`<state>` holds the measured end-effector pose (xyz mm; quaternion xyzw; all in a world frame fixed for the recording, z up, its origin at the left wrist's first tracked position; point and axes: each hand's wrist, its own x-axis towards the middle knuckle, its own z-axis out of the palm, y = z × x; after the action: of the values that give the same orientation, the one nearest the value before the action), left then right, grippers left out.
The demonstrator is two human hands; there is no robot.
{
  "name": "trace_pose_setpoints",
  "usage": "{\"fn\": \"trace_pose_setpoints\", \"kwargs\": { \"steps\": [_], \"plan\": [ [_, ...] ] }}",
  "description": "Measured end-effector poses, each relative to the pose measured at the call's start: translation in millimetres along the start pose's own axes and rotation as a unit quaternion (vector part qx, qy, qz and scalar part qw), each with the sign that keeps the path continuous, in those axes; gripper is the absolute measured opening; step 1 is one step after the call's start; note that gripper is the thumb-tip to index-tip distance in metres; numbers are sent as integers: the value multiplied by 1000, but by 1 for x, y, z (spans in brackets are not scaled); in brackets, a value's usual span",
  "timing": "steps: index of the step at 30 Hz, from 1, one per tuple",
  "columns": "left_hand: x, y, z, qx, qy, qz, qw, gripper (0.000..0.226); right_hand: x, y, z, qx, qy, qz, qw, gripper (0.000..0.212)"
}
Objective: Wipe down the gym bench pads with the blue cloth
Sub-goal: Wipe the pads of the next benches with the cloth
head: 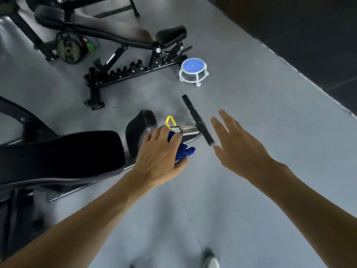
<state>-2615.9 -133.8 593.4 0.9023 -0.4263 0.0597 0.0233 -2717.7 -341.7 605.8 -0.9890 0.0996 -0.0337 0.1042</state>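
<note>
My left hand point(161, 153) grips a bunched blue cloth point(184, 151), which sticks out past my fingers just right of the near bench's small seat pad point(140, 128). The long black back pad point(63, 151) of that bench stretches off to the left. My right hand point(234, 146) hovers to the right with fingers spread and straight, holding nothing, close to the bench's black foot bar point(198, 120). A yellow handle point(171, 120) rises from the bench frame just above my left fingers.
A second adjustable bench point(119, 38) stands farther back, with its black toothed base rail point(123, 74) on the grey floor. A blue-topped white stool point(193, 71) sits at its right end. A weight plate point(68, 48) leans at back left. A shoe point(211, 259) shows at the bottom.
</note>
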Motion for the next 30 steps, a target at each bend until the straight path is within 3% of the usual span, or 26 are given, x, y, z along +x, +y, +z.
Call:
{"fn": "trace_pose_setpoints", "kwargs": {
  "steps": [6, 12, 19, 30],
  "plan": [
    [113, 63, -47, 3, 11, -5, 1000, 46, 30, 106, -85, -17, 0, -14, 1000, 74],
    [253, 94, -67, 1, 40, -14, 999, 44, 120, 203, -147, -36, 41, -40, 998, 60],
    [479, 132, -52, -55, 69, -26, 996, 41, 270, 360, -198, -35, 34, -61, 997, 46],
    [833, 223, -13, -103, 39, -8, 994, 48, 466, 656, -253, -10, -31, 9, 999, 42]
  ]
}}
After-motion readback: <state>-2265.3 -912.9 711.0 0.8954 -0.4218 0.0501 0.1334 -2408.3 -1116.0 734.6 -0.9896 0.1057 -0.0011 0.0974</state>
